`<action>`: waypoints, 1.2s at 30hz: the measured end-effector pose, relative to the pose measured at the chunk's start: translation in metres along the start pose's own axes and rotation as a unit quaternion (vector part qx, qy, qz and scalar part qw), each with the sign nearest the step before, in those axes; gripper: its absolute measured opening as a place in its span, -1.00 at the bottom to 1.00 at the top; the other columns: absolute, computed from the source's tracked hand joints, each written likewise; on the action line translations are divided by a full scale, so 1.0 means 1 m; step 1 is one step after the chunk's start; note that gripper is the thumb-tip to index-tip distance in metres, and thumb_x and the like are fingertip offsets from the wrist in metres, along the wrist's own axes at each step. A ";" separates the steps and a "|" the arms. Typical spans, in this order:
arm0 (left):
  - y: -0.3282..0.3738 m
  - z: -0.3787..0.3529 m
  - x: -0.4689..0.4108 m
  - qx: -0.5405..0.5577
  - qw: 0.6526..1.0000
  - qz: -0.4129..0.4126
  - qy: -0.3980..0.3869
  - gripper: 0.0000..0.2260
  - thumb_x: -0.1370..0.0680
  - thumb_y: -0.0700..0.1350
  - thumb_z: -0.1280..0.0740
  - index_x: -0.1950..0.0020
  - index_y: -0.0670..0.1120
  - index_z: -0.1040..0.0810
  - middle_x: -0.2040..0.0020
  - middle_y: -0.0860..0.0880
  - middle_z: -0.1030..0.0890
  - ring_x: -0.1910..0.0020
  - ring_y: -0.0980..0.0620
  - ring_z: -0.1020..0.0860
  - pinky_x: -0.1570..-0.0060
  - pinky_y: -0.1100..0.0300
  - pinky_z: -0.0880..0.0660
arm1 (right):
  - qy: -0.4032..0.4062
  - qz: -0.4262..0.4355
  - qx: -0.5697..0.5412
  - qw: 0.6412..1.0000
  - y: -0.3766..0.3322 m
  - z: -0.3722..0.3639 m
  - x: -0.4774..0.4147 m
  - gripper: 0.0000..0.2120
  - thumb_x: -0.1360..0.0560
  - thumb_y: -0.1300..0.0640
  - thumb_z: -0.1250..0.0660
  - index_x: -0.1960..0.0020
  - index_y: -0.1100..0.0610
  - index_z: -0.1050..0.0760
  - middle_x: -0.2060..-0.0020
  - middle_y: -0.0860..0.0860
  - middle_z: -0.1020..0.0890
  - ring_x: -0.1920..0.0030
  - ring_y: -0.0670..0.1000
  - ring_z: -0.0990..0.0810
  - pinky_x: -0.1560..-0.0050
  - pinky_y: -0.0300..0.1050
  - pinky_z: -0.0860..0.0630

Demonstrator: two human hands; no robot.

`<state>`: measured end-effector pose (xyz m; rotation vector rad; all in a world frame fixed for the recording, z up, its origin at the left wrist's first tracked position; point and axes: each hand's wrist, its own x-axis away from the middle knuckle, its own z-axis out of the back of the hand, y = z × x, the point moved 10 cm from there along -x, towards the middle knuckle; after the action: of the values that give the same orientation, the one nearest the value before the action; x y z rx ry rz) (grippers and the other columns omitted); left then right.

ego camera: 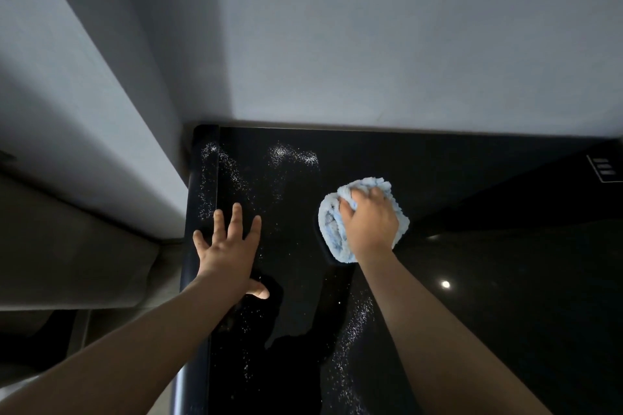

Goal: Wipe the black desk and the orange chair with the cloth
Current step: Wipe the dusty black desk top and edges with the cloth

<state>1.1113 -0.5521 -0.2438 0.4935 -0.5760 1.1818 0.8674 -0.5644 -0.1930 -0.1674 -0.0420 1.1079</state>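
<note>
Two bare hands reach onto the black desk (488, 296), which fills the lower middle and right of the frame. At the far left, a pale slanted wall panel (67, 84) runs down toward a grey, padded-looking surface (67, 253) in shadow; what that surface is cannot be told. Just right of it, the desk's rounded left edge runs from the back wall down to the bottom of the frame, dusted with white specks.

The left hand (229, 246) lies flat on the desk near that edge, with its fingers straight and spread and its thumb stretched out toward the lower right, holding nothing. More white specks (293, 155) are scattered above it near the back of the desk, and another trail runs down the lower middle between the two forearms.

Right of centre, the light blue fluffy cloth (328, 226) sits bunched on the desk. The right hand (369, 222) presses down on it, with its fingers curled into the pile and gripping it. The two hands are well apart.

Farther right, a small bright reflection of a light (445, 284) shows on the glossy top. A white-outlined panel with three short bars (605, 169) shows at the right edge. A plain grey-white wall (371, 27) fills the upper frame behind the desk.
</note>
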 end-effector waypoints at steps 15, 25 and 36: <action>0.000 0.001 0.001 -0.008 1.000 -0.021 0.016 0.19 -0.25 0.36 -0.46 -0.55 0.02 0.30 -0.52 -0.17 0.38 -0.50 -0.29 0.29 -0.41 -0.35 0.01 | -0.047 -0.058 -0.017 0.997 0.025 0.003 0.068 -0.69 -0.56 -0.09 -0.25 -0.21 0.03 -0.53 -0.14 0.04 -0.52 -0.13 0.08 -0.49 0.08 -0.07 -0.43; 0.015 0.000 0.026 -0.024 0.993 -0.094 0.069 -0.05 -0.45 0.30 -0.32 -0.58 -0.05 0.18 -0.56 -0.17 0.24 -0.53 -0.26 0.19 -0.47 -0.25 0.04 | -0.048 -0.103 -0.009 0.994 0.047 0.010 0.140 -0.72 -0.54 -0.05 -0.29 -0.20 0.02 -0.56 -0.09 0.03 -0.54 -0.13 0.06 -0.50 0.08 -0.08 -0.41; 0.043 -0.081 0.106 -0.069 0.982 -0.178 -0.002 0.07 -0.37 0.33 -0.39 -0.56 -0.07 0.24 -0.54 -0.14 0.33 -0.51 -0.25 0.31 -0.48 -0.24 0.14 | -0.061 -0.124 -0.009 0.990 0.055 0.013 0.174 -0.73 -0.56 -0.06 -0.24 -0.17 0.03 -0.55 -0.14 -0.01 -0.53 -0.15 0.02 -0.47 0.11 -0.12 -0.42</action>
<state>1.1119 -0.4126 -0.2334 0.4586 -0.5416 0.7945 0.8949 -0.3836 -0.1975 -0.1068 -0.1775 0.8689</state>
